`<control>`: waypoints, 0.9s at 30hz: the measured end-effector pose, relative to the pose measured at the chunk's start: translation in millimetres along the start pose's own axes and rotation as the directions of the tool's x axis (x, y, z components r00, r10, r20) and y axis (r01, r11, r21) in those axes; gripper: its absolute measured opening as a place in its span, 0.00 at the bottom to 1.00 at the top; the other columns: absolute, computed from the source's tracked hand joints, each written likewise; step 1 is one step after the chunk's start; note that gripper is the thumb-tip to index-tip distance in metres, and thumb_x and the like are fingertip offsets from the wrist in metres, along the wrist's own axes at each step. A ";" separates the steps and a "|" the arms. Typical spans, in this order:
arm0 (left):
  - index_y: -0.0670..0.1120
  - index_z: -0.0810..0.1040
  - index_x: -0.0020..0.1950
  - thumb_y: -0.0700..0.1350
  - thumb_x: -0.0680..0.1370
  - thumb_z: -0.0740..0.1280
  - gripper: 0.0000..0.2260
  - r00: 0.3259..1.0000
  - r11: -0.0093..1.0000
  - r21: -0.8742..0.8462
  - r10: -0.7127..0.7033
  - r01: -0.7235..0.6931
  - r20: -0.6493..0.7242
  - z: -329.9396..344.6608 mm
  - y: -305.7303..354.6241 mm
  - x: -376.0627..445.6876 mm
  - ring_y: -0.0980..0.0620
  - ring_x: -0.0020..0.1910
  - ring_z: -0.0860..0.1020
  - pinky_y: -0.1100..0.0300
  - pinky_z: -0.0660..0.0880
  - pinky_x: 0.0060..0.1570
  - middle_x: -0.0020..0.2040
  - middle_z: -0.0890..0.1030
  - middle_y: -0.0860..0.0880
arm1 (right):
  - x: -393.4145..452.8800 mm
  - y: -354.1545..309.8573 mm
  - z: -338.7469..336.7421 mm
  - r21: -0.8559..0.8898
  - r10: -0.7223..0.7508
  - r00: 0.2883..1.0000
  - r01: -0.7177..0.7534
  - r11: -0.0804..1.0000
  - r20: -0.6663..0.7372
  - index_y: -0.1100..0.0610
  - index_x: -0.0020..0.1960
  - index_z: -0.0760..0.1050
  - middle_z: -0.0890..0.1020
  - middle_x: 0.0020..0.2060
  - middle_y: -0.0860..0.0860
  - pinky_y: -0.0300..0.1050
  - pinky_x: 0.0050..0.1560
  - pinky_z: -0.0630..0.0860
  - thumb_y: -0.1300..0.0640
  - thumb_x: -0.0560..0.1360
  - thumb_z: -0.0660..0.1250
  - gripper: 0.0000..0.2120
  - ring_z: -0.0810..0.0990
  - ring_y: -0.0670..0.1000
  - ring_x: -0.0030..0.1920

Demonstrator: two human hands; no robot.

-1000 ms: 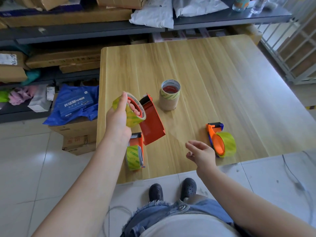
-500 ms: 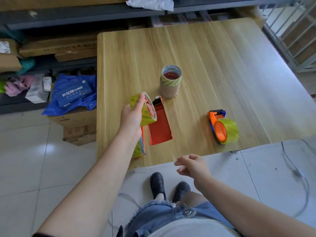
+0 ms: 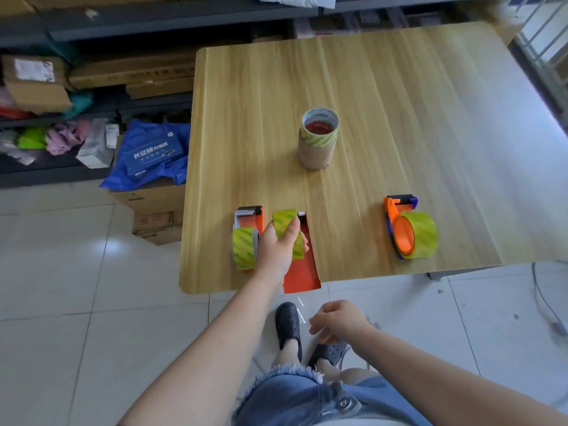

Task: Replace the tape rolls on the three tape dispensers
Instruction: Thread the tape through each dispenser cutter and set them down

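Your left hand (image 3: 278,247) is wrapped over a green-striped tape roll (image 3: 287,233), holding it on the red dispenser (image 3: 302,265), whose rear end overhangs the near edge of the wooden surface (image 3: 399,103). Just left of it lies a second orange dispenser (image 3: 247,238), loaded with tape. A third dispenser (image 3: 410,232), also loaded, lies well apart to the right. A stack of rolls and cores (image 3: 318,138) stands upright mid-surface. Your right hand (image 3: 338,321) hangs off the surface, fingers loosely curled, holding nothing visible.
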State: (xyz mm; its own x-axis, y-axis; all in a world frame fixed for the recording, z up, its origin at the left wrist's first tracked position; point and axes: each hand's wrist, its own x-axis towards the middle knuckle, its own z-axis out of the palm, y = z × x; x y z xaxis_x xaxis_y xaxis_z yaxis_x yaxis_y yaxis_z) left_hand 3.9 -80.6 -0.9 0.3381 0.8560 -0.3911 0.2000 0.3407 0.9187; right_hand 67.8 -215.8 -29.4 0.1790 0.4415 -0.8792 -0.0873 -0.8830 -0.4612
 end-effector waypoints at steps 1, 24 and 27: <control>0.40 0.73 0.42 0.49 0.79 0.62 0.13 1.000 1.000 0.004 0.000 0.000 0.003 0.3 -3.1 1.6 0.57 0.26 0.77 0.55 0.75 0.41 0.28 0.78 0.50 | 2.6 -0.6 -0.6 -0.014 0.010 1.000 -0.010 1.000 0.009 0.60 0.39 0.75 0.82 0.33 0.51 0.39 0.33 0.73 0.62 0.72 0.67 0.03 0.78 0.47 0.28; 0.39 0.74 0.43 0.48 0.77 0.65 0.12 0.999 0.998 0.046 0.051 -0.052 0.003 -4.0 -22.6 38.3 0.58 0.27 0.77 0.60 0.76 0.41 0.29 0.77 0.49 | 57.5 -23.3 -1.4 -0.170 0.139 0.989 -0.130 0.977 0.043 0.55 0.35 0.72 0.79 0.26 0.47 0.38 0.39 0.74 0.55 0.74 0.68 0.11 0.78 0.44 0.29; 0.42 0.74 0.43 0.47 0.77 0.65 0.09 0.999 0.998 0.041 0.052 -0.053 0.006 -5.5 -23.1 39.0 0.59 0.27 0.77 0.66 0.76 0.37 0.29 0.77 0.48 | 60.5 -23.8 -1.0 -0.168 0.155 0.987 -0.146 0.975 0.044 0.55 0.34 0.72 0.79 0.25 0.47 0.38 0.38 0.73 0.54 0.74 0.68 0.11 0.78 0.45 0.28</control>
State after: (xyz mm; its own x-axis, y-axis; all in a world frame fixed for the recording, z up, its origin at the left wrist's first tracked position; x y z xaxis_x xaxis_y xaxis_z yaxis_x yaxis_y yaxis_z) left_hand 7.4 -53.0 -37.1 0.3533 0.8705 -0.3426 0.2193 0.2790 0.9349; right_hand 81.7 -168.2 -71.5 0.1201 0.3060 -0.9444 0.0536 -0.9519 -0.3016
